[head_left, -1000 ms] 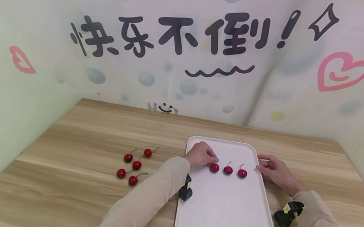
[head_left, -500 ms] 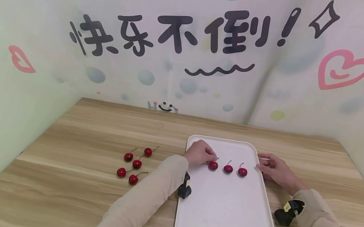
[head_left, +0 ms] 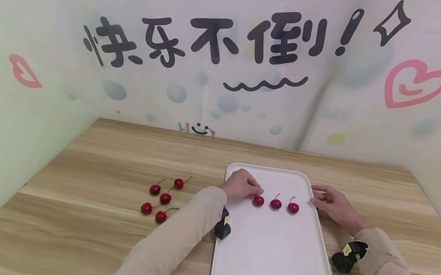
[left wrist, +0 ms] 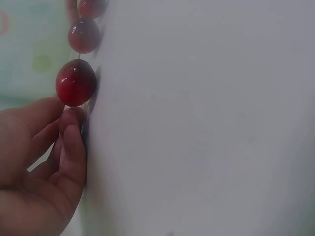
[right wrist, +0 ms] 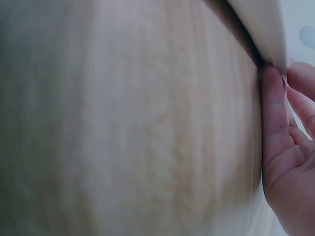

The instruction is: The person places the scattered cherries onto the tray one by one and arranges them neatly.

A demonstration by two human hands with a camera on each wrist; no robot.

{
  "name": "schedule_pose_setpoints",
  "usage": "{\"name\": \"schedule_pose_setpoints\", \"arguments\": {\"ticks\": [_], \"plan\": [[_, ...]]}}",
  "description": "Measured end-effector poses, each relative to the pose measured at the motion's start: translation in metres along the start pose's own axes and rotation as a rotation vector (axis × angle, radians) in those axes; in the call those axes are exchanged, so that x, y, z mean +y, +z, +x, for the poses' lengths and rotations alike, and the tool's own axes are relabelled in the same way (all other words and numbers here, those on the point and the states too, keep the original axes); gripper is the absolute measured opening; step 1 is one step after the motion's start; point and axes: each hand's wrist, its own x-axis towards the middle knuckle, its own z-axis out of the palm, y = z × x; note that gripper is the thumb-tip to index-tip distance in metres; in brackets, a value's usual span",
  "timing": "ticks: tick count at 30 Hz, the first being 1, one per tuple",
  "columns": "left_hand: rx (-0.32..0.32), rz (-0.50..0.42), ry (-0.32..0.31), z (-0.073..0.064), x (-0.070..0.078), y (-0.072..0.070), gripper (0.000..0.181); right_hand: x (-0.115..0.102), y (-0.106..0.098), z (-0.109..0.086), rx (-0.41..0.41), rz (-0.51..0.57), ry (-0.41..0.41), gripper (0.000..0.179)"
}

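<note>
On the white tray, three red cherries stand in a row near its far end. At the leftmost cherry, my left hand has thumb and fingertips together at the stem, which they mostly hide. The left wrist view has that cherry just beyond the fingertips, with the middle cherry and the right one behind it. My right hand holds the tray's right rim; the right wrist view shows one fingertip under the rim and another digit against its upper side.
Several more stemmed cherries lie loosely on the wooden table left of the tray, among them a front cherry close to the left sleeve. A printed wall cloth rises behind the table's back edge.
The leftmost cherry has shifted slightly left with my left fingers, widening its gap to the middle one. My right hand stays at the rim.
</note>
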Motion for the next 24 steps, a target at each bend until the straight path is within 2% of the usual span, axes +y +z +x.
{"name": "schedule_pose_setpoints", "arguments": {"ticks": [6,13,19,24], "plan": [[0.014,0.03,0.049,-0.001,0.005,-0.01,0.014,-0.001,-0.001,0.0,0.001,-0.002,0.007,0.06],[0.01,0.044,0.059,-0.011,0.012,-0.035,0.017,-0.002,-0.002,-0.001,0.001,-0.002,0.013,0.059],[0.016,0.085,0.126,-0.024,0.005,-0.063,0.017,-0.002,-0.002,-0.002,0.009,0.004,0.011,0.059],[0.0,0.102,0.161,-0.042,-0.012,-0.087,0.021,-0.002,0.0,-0.002,0.004,0.057,-0.013,0.057]]}}
